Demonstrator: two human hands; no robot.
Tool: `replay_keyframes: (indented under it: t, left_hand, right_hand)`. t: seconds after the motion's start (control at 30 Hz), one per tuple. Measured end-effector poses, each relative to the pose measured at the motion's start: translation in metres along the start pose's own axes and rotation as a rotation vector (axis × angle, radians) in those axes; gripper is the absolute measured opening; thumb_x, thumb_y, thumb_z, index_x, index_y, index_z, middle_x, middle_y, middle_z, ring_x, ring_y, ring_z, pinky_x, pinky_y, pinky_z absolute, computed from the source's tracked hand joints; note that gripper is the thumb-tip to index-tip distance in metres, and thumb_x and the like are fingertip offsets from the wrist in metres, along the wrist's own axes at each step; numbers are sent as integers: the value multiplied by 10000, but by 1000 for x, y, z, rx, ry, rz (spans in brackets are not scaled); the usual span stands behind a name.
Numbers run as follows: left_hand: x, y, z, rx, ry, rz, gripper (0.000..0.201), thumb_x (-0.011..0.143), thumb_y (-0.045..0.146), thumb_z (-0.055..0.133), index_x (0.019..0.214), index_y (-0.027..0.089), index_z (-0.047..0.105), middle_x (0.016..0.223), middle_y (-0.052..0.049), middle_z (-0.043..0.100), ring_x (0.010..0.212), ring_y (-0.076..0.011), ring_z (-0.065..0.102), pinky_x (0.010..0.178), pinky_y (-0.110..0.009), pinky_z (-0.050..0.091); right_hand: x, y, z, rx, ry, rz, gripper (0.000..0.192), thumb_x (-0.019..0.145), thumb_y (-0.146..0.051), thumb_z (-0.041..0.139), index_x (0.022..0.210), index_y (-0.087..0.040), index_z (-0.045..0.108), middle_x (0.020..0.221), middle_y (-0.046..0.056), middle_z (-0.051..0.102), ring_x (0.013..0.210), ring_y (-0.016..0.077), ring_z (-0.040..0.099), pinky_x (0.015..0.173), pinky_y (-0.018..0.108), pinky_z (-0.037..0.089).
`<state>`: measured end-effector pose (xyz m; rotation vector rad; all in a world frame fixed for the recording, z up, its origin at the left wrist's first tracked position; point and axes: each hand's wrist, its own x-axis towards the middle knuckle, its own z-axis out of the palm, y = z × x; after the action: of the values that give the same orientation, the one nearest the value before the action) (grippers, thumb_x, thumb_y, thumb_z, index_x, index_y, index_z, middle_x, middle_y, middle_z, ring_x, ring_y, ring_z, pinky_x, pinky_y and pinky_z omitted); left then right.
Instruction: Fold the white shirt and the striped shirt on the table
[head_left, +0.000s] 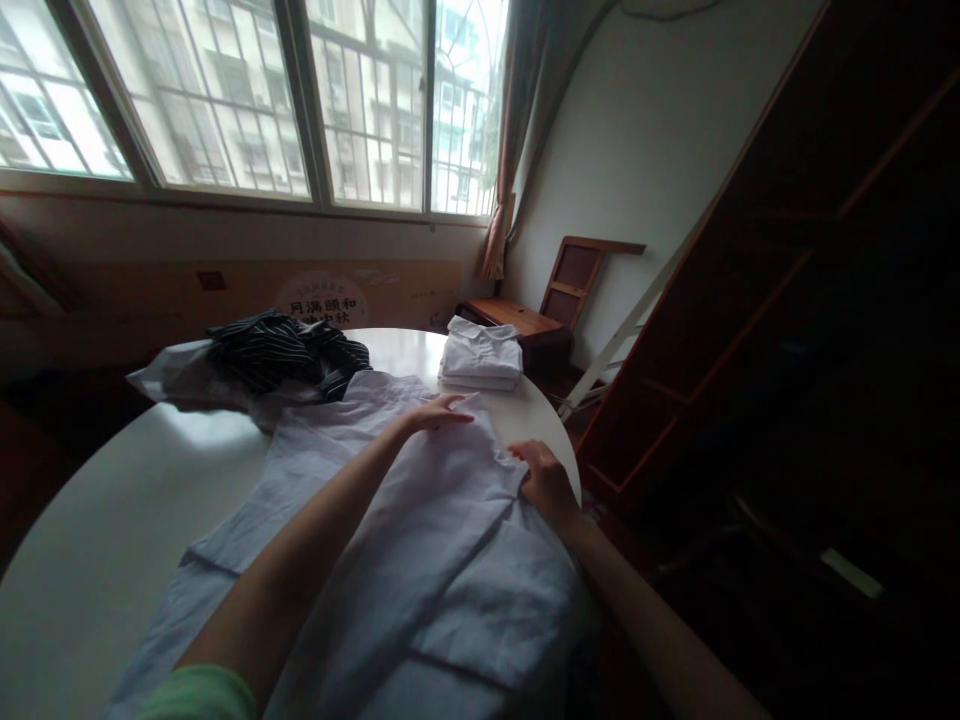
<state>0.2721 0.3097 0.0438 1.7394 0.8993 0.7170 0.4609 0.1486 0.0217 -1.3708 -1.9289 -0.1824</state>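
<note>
A white shirt (pixel 442 520) lies spread over the near part of the round table, creased, with its lower part running toward me. My left hand (pixel 441 412) is at its far edge, thumb and fingers closed on the cloth. At the right edge of the shirt, my right hand (pixel 544 478) has its fingers bent around a fold of fabric, partly hiding what it grips. Just beyond my hands sits a stack of folded white shirts (pixel 481 358), with a collar showing on top.
The white round table (pixel 97 540) carries a heap of black striped clothes (pixel 281 350) on a clear plastic bag (pixel 176 375) at the far left. Behind it are a large cardboard box (pixel 405 285) and a wooden stool (pixel 510 318). A dark wooden panel (pixel 675 370) leans at the right.
</note>
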Motion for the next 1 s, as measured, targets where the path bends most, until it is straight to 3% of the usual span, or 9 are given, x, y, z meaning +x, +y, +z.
replay_keyframes:
  t: [0.1,0.23,0.37,0.7,0.8,0.9,1.0]
  left_hand:
    - [-14,-1,-14,-14,-190,-150,717,581,290,713,1234,175,441,596,36,555,476,-81,477,450,-188,338]
    - [-25,-4,-24,-72,-254,-151,715,624,273,678,1266,162,384,603,38,522,459,-60,447,423,-177,299]
    - [-31,-3,-24,-81,-229,-90,681,648,289,649,1264,169,385,610,44,496,455,-52,410,423,-178,275]
    - [-50,11,-27,-134,-121,39,501,671,282,560,1160,179,526,701,13,504,625,-87,448,541,-176,323]
    - [-53,6,-29,-46,-137,41,415,675,276,510,1062,157,597,634,19,490,558,-82,417,500,-173,302]
    - [-55,-2,-27,115,-156,-47,382,672,254,463,1003,145,620,519,44,422,454,-74,366,442,-178,265]
    - [-57,-6,-20,302,-116,-62,364,659,217,424,939,140,642,464,53,391,418,-76,352,430,-184,256]
  right_hand:
    - [-2,-3,-7,28,-74,-87,494,562,77,399,936,-205,554,896,57,567,871,207,506,741,359,466]
    - [-8,-10,-20,61,-159,-177,424,611,39,465,930,-221,566,994,52,555,970,213,477,817,397,445]
    - [-12,-14,-27,33,-141,-234,201,681,-42,535,779,-214,574,978,52,567,989,223,473,821,411,435]
    - [-16,-29,-30,-70,-25,-136,130,711,-81,504,788,-183,530,860,68,567,814,201,501,734,351,427]
    - [-17,-36,-27,-90,-39,-206,130,716,-81,490,786,-182,535,826,61,574,794,194,497,712,331,409]
    - [-17,-41,-24,-71,-76,-273,128,717,-76,504,783,-178,542,808,48,584,792,183,499,712,311,393]
    - [-17,-44,-23,-59,-162,-300,99,736,-94,532,782,-180,549,796,32,596,799,170,506,735,306,382]
